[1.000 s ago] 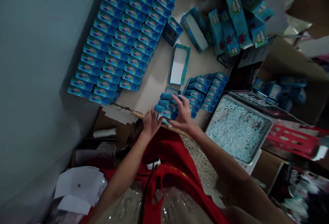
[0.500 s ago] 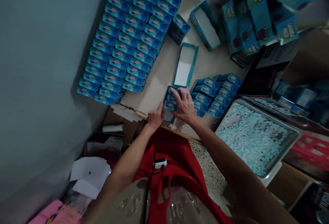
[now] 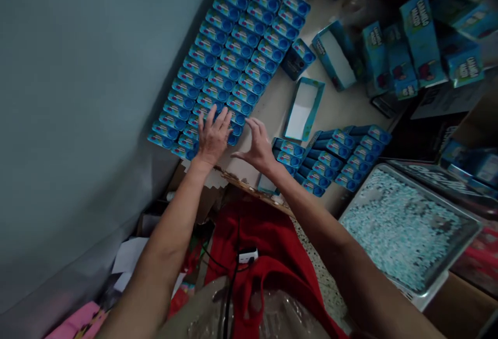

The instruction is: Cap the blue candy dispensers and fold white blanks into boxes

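Observation:
My left hand (image 3: pixel 213 136) lies over the near end of the large block of blue tins (image 3: pixel 227 64), its fingers spread. Just right of that corner hovers my right hand (image 3: pixel 257 144), thumb and fingers apart with nothing between them. Behind my right wrist stands a blue display box (image 3: pixel 268 183), partly hidden by the arm, with a few small blue tins (image 3: pixel 288 158) in its far part. Beyond it rests another open display box (image 3: pixel 304 108) with a white inside. A further open box (image 3: pixel 336 54) sits farther back, beside a lone blue tin (image 3: pixel 299 59).
Rows of blue tins (image 3: pixel 334 157) stand at the right. Past them is a metal tray (image 3: pixel 404 225) of small pale-blue pieces. Printed cartons (image 3: pixel 420 43) are piled at the back right. A wall (image 3: pixel 97 95) borders the left side; the table's chipped edge (image 3: pixel 252 188) is near me.
Both hands have left the near display box and moved left to the block of tins. My right hand has let go of the tins in that box. The view has shifted slightly.

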Demonstrator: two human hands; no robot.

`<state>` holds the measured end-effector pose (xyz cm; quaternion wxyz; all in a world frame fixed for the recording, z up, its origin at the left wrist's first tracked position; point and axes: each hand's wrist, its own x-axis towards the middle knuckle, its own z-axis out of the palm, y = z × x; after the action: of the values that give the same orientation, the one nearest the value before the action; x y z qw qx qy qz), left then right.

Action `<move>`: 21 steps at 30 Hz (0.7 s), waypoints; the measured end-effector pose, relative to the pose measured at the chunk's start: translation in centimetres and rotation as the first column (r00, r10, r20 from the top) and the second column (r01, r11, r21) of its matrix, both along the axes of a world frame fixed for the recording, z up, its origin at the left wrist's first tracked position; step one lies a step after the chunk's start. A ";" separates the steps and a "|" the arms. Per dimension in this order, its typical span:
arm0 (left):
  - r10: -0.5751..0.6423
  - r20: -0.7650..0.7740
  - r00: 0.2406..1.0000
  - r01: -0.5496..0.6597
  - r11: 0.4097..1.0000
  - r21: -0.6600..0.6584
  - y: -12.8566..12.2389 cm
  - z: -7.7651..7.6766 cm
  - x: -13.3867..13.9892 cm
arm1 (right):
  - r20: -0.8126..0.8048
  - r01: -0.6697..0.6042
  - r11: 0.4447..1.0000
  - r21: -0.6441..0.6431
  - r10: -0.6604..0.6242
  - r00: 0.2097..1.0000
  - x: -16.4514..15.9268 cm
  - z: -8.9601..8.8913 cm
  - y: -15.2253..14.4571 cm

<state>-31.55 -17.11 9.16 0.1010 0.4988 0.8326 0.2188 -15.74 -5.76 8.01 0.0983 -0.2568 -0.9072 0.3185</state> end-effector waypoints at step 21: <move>0.237 0.407 0.882 -0.332 0.926 0.182 -12.4 3.8 13.4 | 0.049 -0.038 0.984 0.175 0.030 0.998 8.4 6.7 -6.9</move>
<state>-18.14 -29.56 12.98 0.1631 0.3273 0.8283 0.4245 -7.37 -12.68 14.69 0.0939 -0.2389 -0.9380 0.2328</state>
